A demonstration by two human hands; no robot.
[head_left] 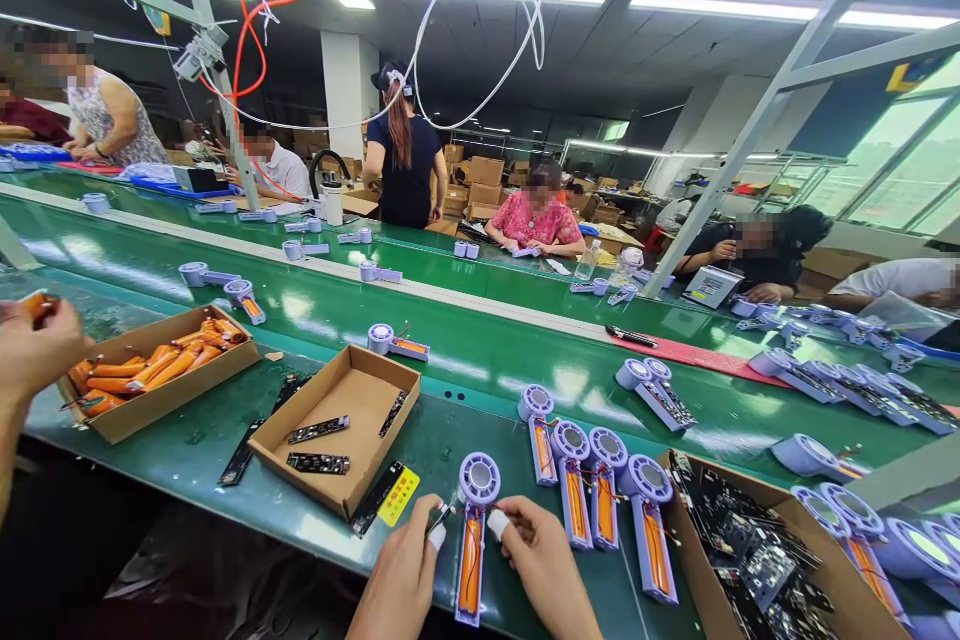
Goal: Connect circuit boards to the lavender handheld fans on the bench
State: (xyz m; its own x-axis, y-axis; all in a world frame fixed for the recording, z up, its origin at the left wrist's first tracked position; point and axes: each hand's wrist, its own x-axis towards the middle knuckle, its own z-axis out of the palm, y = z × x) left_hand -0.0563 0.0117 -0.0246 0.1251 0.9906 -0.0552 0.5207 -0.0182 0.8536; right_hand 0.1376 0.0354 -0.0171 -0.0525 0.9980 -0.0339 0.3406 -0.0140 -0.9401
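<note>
A lavender handheld fan (479, 478) lies at the table's front edge, its round head away from me and its handle open, showing an orange battery (470, 560) and thin wires. Left of it, my left hand (405, 560) pinches a small dark part (442, 517) between thumb and fingers; a white cover is on the thumb. My right hand (536, 560) is at the fan's right side, below the head, its fingers curled towards a white-covered tip. Whatever may be between those fingertips is too small to make out.
Boxes hold orange batteries (161, 365), a few circuit boards (319, 463) and many dark boards (765, 560). Several open fans (574, 495) lie to the right. Beyond runs a green conveyor (480, 370) with fans. Another person's hand (37, 345) holds a battery at far left.
</note>
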